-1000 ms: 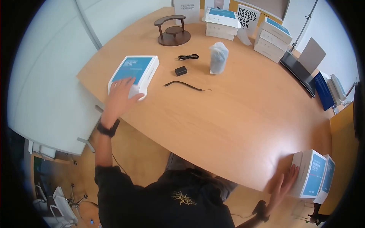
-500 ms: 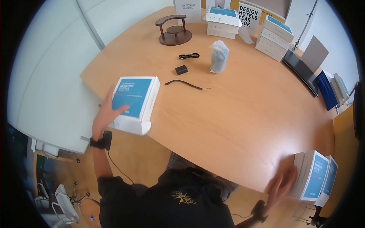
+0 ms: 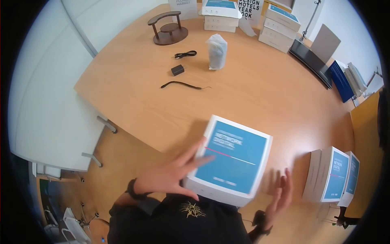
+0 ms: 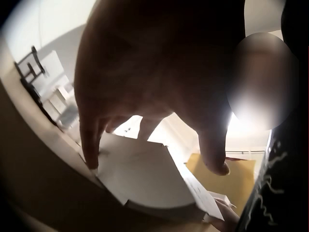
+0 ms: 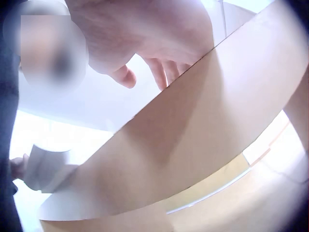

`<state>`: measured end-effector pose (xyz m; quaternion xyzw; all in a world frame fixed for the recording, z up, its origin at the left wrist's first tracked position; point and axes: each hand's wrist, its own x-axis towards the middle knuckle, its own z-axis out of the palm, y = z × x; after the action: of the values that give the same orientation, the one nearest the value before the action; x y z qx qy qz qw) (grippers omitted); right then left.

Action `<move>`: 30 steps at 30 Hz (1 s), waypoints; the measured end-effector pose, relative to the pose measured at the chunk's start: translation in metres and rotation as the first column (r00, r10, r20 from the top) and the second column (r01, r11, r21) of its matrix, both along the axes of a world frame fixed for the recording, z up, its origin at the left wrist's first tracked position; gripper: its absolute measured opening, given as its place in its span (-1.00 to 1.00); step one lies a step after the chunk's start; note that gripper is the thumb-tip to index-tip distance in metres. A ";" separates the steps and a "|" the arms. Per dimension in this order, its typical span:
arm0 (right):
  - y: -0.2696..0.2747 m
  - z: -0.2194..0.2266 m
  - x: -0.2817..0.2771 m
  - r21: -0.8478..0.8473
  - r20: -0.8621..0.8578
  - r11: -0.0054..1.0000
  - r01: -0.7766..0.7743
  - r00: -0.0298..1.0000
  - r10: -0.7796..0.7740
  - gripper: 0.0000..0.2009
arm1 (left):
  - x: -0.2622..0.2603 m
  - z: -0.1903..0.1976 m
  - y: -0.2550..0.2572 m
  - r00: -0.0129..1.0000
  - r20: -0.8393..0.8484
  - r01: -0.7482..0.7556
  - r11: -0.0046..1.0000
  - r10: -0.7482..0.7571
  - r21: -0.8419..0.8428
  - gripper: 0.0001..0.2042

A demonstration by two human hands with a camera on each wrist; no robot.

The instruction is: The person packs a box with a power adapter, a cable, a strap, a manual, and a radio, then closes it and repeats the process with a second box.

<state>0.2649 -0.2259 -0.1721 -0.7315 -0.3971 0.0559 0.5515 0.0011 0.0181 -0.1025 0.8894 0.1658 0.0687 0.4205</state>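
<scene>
A white box with a blue printed top is at the table's near edge, in front of the person's body. The left hand lies along its left side with spread, fairly straight fingers. One finger reaches over the blue top and the thumb points toward the lower corner. In the left wrist view the fingertips are at the edge of the box's white side, and the thumb stands apart from it. To the right of this box, the right hand is raised near the table edge, its fingers extended and holding nothing.
Similar boxes stand on edge at the right. Farther back are a black strap, a black adapter, a coiled cable, a wrapped object, a dark wooden stand and stacked boxes.
The box has moved with the left hand from the table's left side to its near edge, then right in front of the body. The right hand has come away from the standing boxes.
</scene>
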 end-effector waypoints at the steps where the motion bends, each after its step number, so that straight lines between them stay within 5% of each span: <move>1: 0.003 0.004 -0.009 -0.014 -0.013 0.999 -0.033 0.999 0.032 -0.48 | 0.008 -0.003 -0.004 0.992 0.021 0.127 0.991 -0.127 0.029 0.02; 3: 0.014 0.010 -0.023 0.082 -0.167 0.994 -0.078 0.982 0.091 -0.44 | 0.020 -0.011 -0.009 0.980 0.019 0.198 0.977 -0.200 0.079 -0.01; 9: 0.015 0.016 -0.019 0.014 -0.190 1.000 -0.008 0.982 0.010 -0.39 | 0.031 -0.018 -0.014 0.957 -0.039 0.287 0.924 -0.287 0.253 -0.02; 12: 0.016 0.012 -0.016 0.062 -0.183 0.998 0.000 0.983 0.012 -0.34 | 0.028 -0.009 -0.011 0.962 0.074 0.241 0.942 -0.264 0.236 -0.16; 15: 0.016 0.010 -0.015 0.143 -0.235 0.990 -0.014 0.971 0.048 -0.30 | 0.030 0.006 -0.011 0.948 0.195 0.170 0.919 -0.251 0.357 -0.53; 21: 0.015 -0.003 -0.012 0.323 -0.334 0.946 0.004 0.936 0.110 -0.33 | 0.050 0.032 -0.001 0.824 0.441 0.150 0.888 -0.356 0.435 -0.74; 22: 0.011 -0.009 -0.010 0.324 -0.330 0.946 0.004 0.938 0.109 -0.33 | 0.055 0.043 0.001 0.822 0.443 0.150 0.887 -0.357 0.437 -0.74; 24: -0.007 -0.025 -0.011 0.086 -0.208 0.985 0.150 0.969 -0.130 -0.40 | 0.069 0.065 0.007 0.785 0.514 0.066 0.871 -0.346 0.486 -0.82; 25: -0.009 -0.036 -0.015 0.148 -0.241 0.967 0.207 0.956 -0.168 -0.42 | 0.077 0.075 0.012 0.777 0.532 0.020 0.857 -0.337 0.515 -0.83; 26: -0.011 -0.026 -0.016 0.108 -0.288 0.983 0.151 0.951 -0.115 -0.45 | 0.084 0.084 0.018 0.772 0.538 0.019 0.858 -0.340 0.514 -0.83; 28: 0.004 -0.014 -0.014 0.165 -0.039 0.984 0.060 0.998 -0.054 -0.50 | 0.098 0.098 0.033 0.786 0.513 -0.039 0.800 -0.345 0.599 -0.83; 30: 0.011 0.007 -0.020 0.120 -0.011 0.992 0.040 0.999 -0.039 -0.52 | 0.117 0.109 0.047 0.779 0.550 -0.102 0.805 -0.301 0.585 -0.84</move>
<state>0.2448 -0.2154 -0.1653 -0.7043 -0.3827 0.0243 0.5974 0.1179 0.0647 0.0065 0.9090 -0.0608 0.3802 0.1596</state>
